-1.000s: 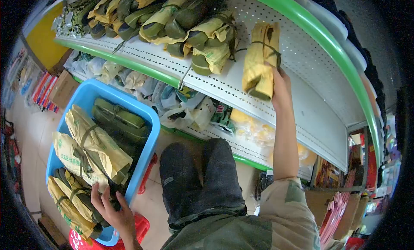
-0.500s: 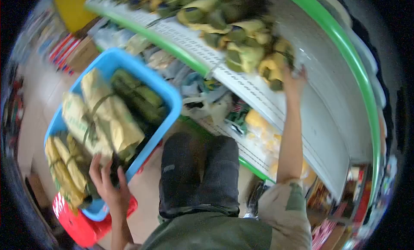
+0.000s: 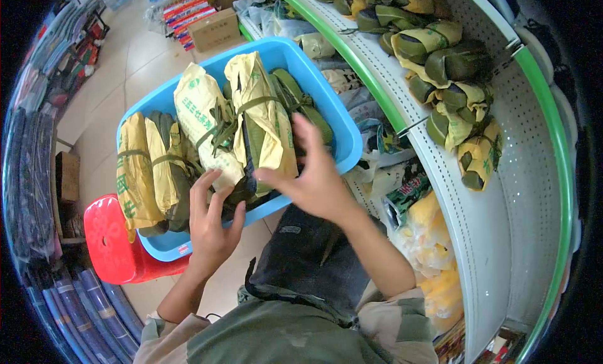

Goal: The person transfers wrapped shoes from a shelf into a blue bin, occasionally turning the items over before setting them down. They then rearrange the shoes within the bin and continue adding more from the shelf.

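Observation:
My right hand [image 3: 317, 179] is over the right part of a blue plastic basin [image 3: 355, 135], thumb and fingers spread around the side of a yellow-paper bundle [image 3: 257, 122] tied with a green strap. Whether it touches the bundle is hard to tell. My left hand [image 3: 213, 232] is at the basin's near edge, fingers parted, tips by the lower end of a paler wrapped bundle [image 3: 204, 113] with green print. To the left lie strapped dark green rolls in yellow paper [image 3: 135, 169]. A green bundle [image 3: 295, 94] lies behind my right hand.
The basin rests on a red plastic stool [image 3: 103, 238]. On the right, a white perforated shelf [image 3: 408, 94] with a green edge holds several wrapped bundles [image 3: 477, 157]. Plastic-bagged goods [image 3: 430, 238] fill the lower shelf. A cardboard box [image 3: 213, 30] stands on the floor behind.
My right hand has come from the bundles on the shelf to above the basin. My left hand stays by the basin's near side. The view has turned, placing the basin nearer the middle.

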A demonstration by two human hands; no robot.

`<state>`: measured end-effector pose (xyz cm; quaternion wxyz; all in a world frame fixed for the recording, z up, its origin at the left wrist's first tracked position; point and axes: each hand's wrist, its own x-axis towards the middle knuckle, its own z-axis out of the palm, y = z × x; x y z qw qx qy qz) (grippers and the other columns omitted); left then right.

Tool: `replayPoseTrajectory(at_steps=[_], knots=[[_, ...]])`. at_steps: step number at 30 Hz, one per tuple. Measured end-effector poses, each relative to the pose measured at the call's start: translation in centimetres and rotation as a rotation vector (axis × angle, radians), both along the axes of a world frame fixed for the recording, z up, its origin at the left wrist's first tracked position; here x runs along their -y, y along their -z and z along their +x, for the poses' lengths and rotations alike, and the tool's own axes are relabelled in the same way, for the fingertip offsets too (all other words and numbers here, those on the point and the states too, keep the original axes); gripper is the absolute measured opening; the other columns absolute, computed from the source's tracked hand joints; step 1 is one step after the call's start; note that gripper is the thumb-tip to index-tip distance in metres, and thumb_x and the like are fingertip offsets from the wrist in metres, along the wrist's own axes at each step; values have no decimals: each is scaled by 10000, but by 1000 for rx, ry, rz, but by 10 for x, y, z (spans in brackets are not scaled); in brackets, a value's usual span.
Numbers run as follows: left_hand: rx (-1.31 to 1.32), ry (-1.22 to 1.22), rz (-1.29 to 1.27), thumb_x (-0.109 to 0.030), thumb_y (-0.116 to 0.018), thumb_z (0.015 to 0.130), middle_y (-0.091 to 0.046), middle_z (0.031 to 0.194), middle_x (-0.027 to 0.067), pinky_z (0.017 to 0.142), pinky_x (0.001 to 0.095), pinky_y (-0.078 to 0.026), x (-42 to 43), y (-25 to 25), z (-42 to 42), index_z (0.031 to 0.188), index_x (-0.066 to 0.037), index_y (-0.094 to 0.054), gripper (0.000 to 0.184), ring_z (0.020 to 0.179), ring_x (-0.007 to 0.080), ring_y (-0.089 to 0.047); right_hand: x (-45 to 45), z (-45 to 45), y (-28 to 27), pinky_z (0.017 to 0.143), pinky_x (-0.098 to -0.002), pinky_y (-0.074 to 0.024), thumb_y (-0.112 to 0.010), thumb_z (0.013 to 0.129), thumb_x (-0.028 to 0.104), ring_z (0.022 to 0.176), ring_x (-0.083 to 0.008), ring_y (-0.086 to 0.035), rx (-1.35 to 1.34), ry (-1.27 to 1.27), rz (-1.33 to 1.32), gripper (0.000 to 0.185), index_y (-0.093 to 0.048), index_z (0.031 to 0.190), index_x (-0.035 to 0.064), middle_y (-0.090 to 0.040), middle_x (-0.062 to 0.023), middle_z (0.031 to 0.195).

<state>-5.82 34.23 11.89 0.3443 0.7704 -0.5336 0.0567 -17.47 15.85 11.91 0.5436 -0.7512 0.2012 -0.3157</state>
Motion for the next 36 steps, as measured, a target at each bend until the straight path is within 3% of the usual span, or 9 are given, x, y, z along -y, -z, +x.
replayPoseTrajectory(at_steps=[4, 7, 12, 16, 22, 25, 28, 34, 36], knots=[[-5, -4, 6, 15, -733, 770, -517, 1322, 224, 1032, 468, -440, 1, 1, -1, 1098, 12, -599, 355, 1246, 419, -512, -29, 35, -3, 1095, -411, -383, -872, 751, 271, 1316, -339, -456, -158, 222, -308, 1074, -173, 1495, -61, -406, -281, 1413], [9, 7, -4, 22, -727, 770, -523, 1316, 218, 1030, 467, -440, 3, -1, -2, 1107, 7, -598, 361, 1234, 417, -517, -12, 41, 19, 1109, -467, -353, -833, 739, 273, 1333, -405, -422, 13, 177, -74, 1028, -209, 1482, -68, -387, -315, 1429], [25, -12, 13, 21, -719, 785, -526, 1312, 225, 997, 471, -447, -3, 5, -3, 1118, 18, -596, 355, 1239, 421, -512, 12, 2, -6, 1011, -315, -443, -688, 855, 85, 1172, -139, -549, 401, 16, 612, 641, -435, 1438, -1, -582, -52, 1323], [-17, 13, -10, 71, -675, 816, -496, 1362, 222, 1009, 460, -440, 0, 0, -6, 1142, 29, -596, 338, 1248, 410, -506, 14, -85, -28, 964, -361, -508, -698, 830, 60, 1149, -208, -610, 562, 113, 750, 696, -404, 1459, 12, -583, -115, 1328], [-18, 84, -71, 68, -617, 879, -482, 1387, 201, 994, 406, -481, 0, 8, 0, 1170, 35, -580, 294, 1212, 356, -537, 7, -249, -33, 790, -371, -578, -670, 822, 161, 945, -227, -676, 542, 901, 303, 546, -517, 1317, -10, -655, -94, 1076], [-7, 118, -80, 91, -609, 878, -464, 1397, 216, 939, 397, -532, -1, 12, 2, 1187, 43, -569, 315, 1186, 357, -552, 27, -321, -33, 851, -372, -545, -634, 876, 75, 987, -206, -637, 802, 910, 245, 510, -484, 1362, 26, -621, -86, 1138], [14, 106, -14, 87, -614, 877, -463, 1393, 217, 918, 415, -548, 0, 6, 0, 1183, 50, -566, 312, 1187, 367, -548, 57, -360, -30, 1030, -398, -464, -621, 925, 183, 1161, -248, -595, 808, 1076, 226, 422, -536, 1305, 19, -630, -109, 1230], [-92, 182, -72, 106, -579, 882, -397, 1429, 259, 876, 424, -542, -1, 17, 5, 1197, 97, -529, 318, 1283, 434, -448, 119, -395, 4, 1021, -407, -471, -604, 944, 191, 1159, -255, -593, 813, 1062, 277, 424, -515, 1324, 27, -618, -104, 1259], [-80, 203, -99, 109, -577, 884, -394, 1429, 261, 865, 400, -555, -1, 21, 7, 1202, 98, -525, 322, 1280, 428, -451, 142, -388, 27, 913, -365, -482, -590, 942, 242, 1031, -233, -623, 347, 1418, 58, 377, -615, 1209, -23, -662, -124, 1140]])
